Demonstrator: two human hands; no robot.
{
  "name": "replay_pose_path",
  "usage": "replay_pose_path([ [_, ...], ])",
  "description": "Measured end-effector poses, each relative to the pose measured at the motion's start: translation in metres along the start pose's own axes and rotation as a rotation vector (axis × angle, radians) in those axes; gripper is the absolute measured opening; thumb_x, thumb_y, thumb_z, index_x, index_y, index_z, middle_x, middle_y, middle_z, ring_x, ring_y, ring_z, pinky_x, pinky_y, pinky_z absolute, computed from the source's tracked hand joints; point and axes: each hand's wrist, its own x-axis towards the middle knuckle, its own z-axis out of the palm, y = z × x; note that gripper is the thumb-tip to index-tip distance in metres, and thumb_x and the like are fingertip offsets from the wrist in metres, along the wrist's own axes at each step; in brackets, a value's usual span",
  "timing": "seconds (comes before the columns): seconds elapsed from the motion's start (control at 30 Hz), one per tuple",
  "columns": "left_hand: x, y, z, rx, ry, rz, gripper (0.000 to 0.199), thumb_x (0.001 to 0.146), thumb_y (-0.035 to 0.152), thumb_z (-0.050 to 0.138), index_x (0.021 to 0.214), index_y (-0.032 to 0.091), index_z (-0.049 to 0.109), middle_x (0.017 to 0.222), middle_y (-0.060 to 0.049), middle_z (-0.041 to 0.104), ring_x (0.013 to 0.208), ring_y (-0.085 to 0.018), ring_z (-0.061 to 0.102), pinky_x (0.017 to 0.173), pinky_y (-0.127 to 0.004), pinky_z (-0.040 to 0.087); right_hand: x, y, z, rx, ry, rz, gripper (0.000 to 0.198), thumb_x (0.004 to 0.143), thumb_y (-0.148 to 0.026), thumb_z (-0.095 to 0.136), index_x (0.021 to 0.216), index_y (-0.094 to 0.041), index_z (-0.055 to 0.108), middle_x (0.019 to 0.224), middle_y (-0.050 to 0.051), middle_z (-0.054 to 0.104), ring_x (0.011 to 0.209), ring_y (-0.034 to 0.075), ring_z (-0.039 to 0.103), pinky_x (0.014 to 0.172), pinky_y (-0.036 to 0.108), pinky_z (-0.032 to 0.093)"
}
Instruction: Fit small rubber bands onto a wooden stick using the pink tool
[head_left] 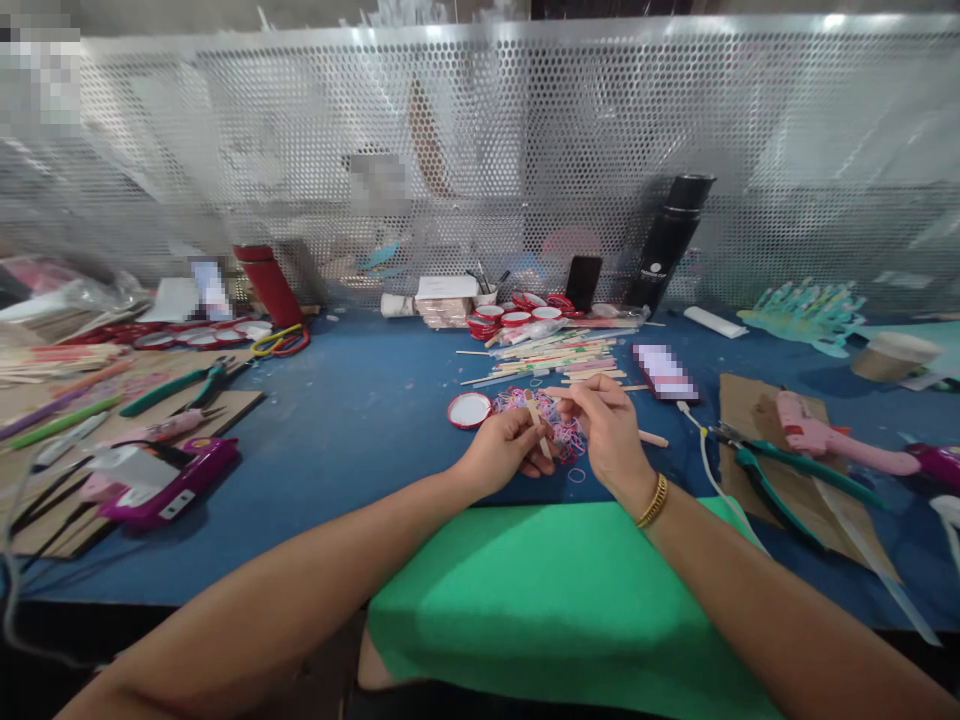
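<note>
My left hand point(517, 442) is closed around a flat wooden craft stick point(538, 428), which stands tilted between thumb and fingers. Close by on the right, my right hand point(606, 425) pinches another thin wooden stick point(556, 393) that points left. A heap of small coloured rubber bands point(571, 440) lies under and between both hands, partly hidden by them. One loose rubber band point(576, 476) rests nearer to me. Just left of the heap is a round white lid with a red rim point(470, 410). Behind my hands lie several printed sticks point(559, 357).
Red-rimmed lids point(517, 318), a black phone point(583, 283) and a black flask point(671, 240) stand behind. At right are a cabled phone point(664, 372), pliers point(780, 490) and a pink glue gun point(817, 435). A red flask point(268, 285) and purple glue gun point(176, 485) are left.
</note>
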Motion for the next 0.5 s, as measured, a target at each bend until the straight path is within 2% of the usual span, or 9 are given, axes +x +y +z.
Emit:
replay_pose_path([
  [0.13, -0.0002, 0.0009, 0.0005, -0.002, 0.002, -0.003, 0.038, 0.083, 0.052, 0.065, 0.086, 0.014, 0.056, 0.073, -0.005, 0.069, 0.057, -0.011, 0.067, 0.048, -0.017, 0.051, -0.0003, 0.0004, 0.0005, -0.015, -0.045, 0.007, 0.021, 0.077, -0.034, 0.069, 0.065, -0.02, 0.058, 0.062, -0.002, 0.063, 0.059, 0.013, 0.06, 0.06, 0.027, 0.047],
  [0.27, -0.0003, 0.0016, 0.0012, -0.003, 0.001, -0.008, 0.037, 0.083, 0.05, 0.065, 0.085, 0.014, 0.056, 0.074, -0.005, 0.069, 0.057, -0.011, 0.067, 0.049, -0.016, 0.051, -0.0004, -0.0012, 0.0011, 0.016, -0.005, 0.008, 0.019, 0.078, -0.032, 0.067, 0.065, -0.02, 0.059, 0.061, -0.002, 0.063, 0.058, 0.013, 0.059, 0.06, 0.027, 0.047],
  [0.4, -0.0001, 0.0008, 0.001, -0.006, 0.008, 0.002, 0.038, 0.083, 0.051, 0.065, 0.085, 0.014, 0.056, 0.074, -0.005, 0.069, 0.057, -0.011, 0.067, 0.048, -0.015, 0.05, -0.0004, -0.0014, 0.0016, -0.003, -0.052, 0.017, 0.019, 0.077, -0.032, 0.068, 0.066, -0.021, 0.057, 0.061, -0.002, 0.063, 0.059, 0.014, 0.06, 0.06, 0.027, 0.047],
  [0.5, -0.0002, 0.0008, 0.0007, -0.003, 0.001, -0.002, 0.037, 0.083, 0.051, 0.065, 0.085, 0.014, 0.056, 0.073, -0.005, 0.069, 0.057, -0.011, 0.067, 0.049, -0.015, 0.05, 0.0005, -0.0003, 0.0017, 0.011, -0.016, 0.014, 0.019, 0.077, -0.033, 0.068, 0.066, -0.021, 0.057, 0.061, -0.002, 0.063, 0.059, 0.014, 0.06, 0.06, 0.028, 0.047],
])
